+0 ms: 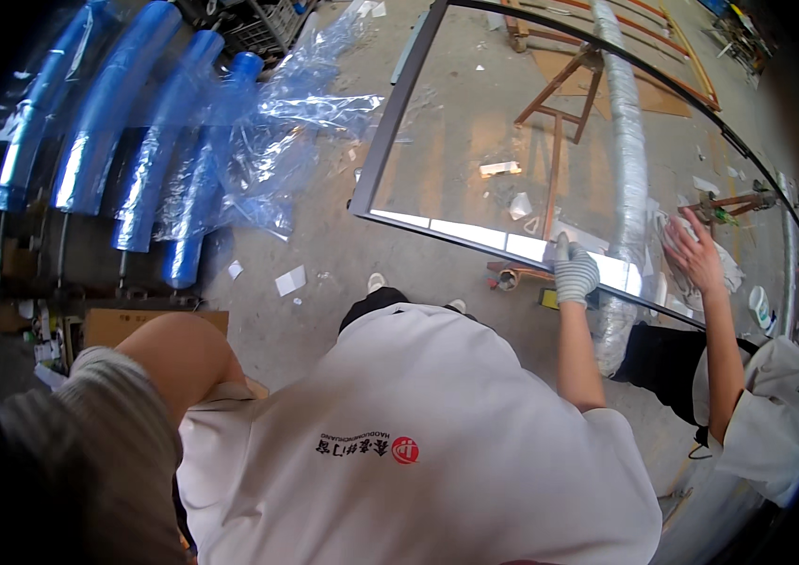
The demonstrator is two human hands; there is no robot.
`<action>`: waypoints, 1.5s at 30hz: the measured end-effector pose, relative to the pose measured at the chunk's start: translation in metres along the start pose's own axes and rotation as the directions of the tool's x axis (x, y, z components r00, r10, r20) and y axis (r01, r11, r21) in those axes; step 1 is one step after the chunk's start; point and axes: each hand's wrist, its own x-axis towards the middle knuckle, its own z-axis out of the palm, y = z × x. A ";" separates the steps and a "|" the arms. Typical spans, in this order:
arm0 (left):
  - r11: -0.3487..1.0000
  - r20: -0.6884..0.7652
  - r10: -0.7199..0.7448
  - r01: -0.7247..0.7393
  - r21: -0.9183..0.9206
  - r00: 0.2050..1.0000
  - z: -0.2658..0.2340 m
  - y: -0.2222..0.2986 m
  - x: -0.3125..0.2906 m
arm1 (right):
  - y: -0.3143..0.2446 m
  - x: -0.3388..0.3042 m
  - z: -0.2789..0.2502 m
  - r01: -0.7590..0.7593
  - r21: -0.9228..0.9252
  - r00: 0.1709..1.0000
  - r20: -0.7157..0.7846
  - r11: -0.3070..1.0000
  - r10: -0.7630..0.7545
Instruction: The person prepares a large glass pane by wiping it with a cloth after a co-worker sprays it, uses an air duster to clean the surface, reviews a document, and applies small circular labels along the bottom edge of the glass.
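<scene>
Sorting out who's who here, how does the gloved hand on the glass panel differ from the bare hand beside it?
The gloved hand wears a white knit glove; the bare hand wears none. The gloved hand rests on the panel's dark frame; the bare hand lies spread on a white cloth. Both are co-workers' hands.

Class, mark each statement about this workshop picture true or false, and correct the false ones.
1. A co-worker's gloved hand rests on the dark-framed glass panel. True.
2. The long plastic-wrapped rolls are red. False: they are blue.
3. Another co-worker's bare hand lies on a white cloth. True.
4. The nearest co-worker's shirt is black. False: it is white.
</scene>
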 end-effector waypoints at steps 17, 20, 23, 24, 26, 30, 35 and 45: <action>0.493 0.486 -0.869 0.245 0.835 0.089 0.096 -0.103 -0.346 | 0.015 -0.003 0.012 0.325 0.075 0.929 -0.213 0.943 -0.303; 0.446 0.455 -0.890 0.222 0.867 0.013 0.125 -0.096 -0.342 | 0.032 -0.003 0.022 0.324 0.241 0.939 -0.198 0.915 -0.281; 0.483 0.521 -0.853 0.337 0.808 -0.027 0.144 -0.093 -0.335 | 0.033 -0.009 0.015 0.322 0.301 0.942 -0.197 0.898 -0.271; 0.492 0.543 -0.839 0.369 0.788 -0.042 0.151 -0.092 -0.331 | 0.036 -0.009 0.016 0.313 0.321 0.944 -0.211 0.894 -0.255; 0.532 0.570 -0.821 0.419 0.736 0.042 0.158 -0.083 -0.327 | 0.026 -0.017 0.009 0.267 0.453 0.962 -0.181 0.850 -0.206; 0.315 0.618 -0.784 0.822 0.475 -0.056 0.143 -0.071 -0.323 | 0.040 -0.005 0.041 0.330 0.389 0.931 -0.287 0.860 -0.227; 0.126 0.582 -0.802 0.914 0.386 -0.135 0.066 -0.037 -0.341 | 0.028 -0.009 0.037 0.160 0.336 0.969 -0.234 0.928 -0.082; -0.363 0.142 -0.833 0.721 0.590 -0.535 -0.102 0.122 -0.548 | -0.072 -0.043 0.053 0.381 -0.094 0.906 -0.161 0.920 -0.392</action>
